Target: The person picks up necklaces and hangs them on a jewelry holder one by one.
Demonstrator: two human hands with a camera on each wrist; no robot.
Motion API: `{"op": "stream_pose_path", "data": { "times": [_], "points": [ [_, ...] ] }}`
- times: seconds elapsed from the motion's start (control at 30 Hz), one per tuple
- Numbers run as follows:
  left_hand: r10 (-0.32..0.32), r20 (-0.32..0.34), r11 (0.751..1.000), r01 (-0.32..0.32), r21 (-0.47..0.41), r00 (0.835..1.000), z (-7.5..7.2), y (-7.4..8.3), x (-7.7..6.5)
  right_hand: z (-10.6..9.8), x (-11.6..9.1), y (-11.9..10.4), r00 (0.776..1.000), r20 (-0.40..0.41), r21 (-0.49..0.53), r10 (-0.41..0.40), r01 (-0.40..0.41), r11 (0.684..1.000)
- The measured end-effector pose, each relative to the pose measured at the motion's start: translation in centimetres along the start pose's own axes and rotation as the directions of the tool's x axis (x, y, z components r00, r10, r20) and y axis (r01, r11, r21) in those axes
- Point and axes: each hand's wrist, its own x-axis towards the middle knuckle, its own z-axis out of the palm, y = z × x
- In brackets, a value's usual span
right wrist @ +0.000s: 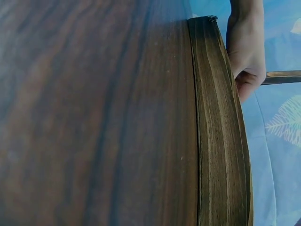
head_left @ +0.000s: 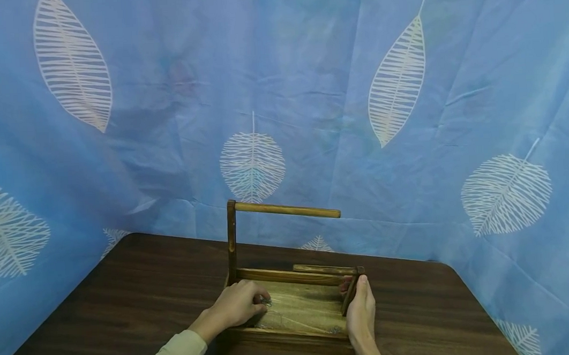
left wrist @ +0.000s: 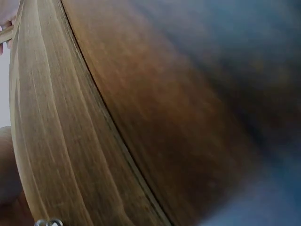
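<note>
A shallow wooden tray [head_left: 301,305] lies on the table, a tall post [head_left: 231,244] with a long crossbar [head_left: 286,209] rising at its left end. My left hand [head_left: 238,302] reaches over the tray's near left side. Its thumb and forefinger pinch at small shiny metal pieces [head_left: 267,302] inside, whose kind is too small to make out. At the opposite end, my right hand [head_left: 361,310] grips a leaning wooden post [head_left: 349,294], fingers on its inner side; a shorter crossbar [head_left: 318,269] extends left from its top. The left wrist view shows the tray's side [left wrist: 61,117] close up.
More small metal bits [head_left: 334,330] lie in the tray's near right corner. The dark wooden table [head_left: 164,280] extends on both sides of the tray. Behind it hangs a blue cloth [head_left: 310,117] with white leaf prints.
</note>
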Motion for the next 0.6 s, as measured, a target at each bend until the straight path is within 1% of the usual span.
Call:
{"op": "stream_pose_path", "data": {
  "times": [0.1, 0.27, 0.37, 0.6],
  "points": [
    [0.017, -0.002, 1.0, -0.017, 0.015, 1.0, 0.1, -0.1, 0.3, 0.0, 0.0, 0.1, 1.0, -0.012, -0.003, -0.015, 0.015, 1.0],
    [0.042, -0.018, 0.999, -0.042, 0.028, 0.999, 0.2, -0.5, 0.7, 0.0, 0.0, 0.0, 1.0, -0.008, -0.008, -0.003, 0.003, 1.0],
    [0.041, -0.029, 0.998, -0.04, 0.042, 0.999, 0.3, -0.7, 0.9, 0.0, -0.1, -0.1, 1.0, -0.006, -0.012, -0.001, 0.001, 1.0],
    [0.042, -0.053, 0.996, -0.037, 0.084, 0.998, 0.5, -0.7, 1.2, 0.1, -0.2, -0.2, 1.0, -0.004, 0.001, -0.03, 0.03, 1.0]
  ]
}}
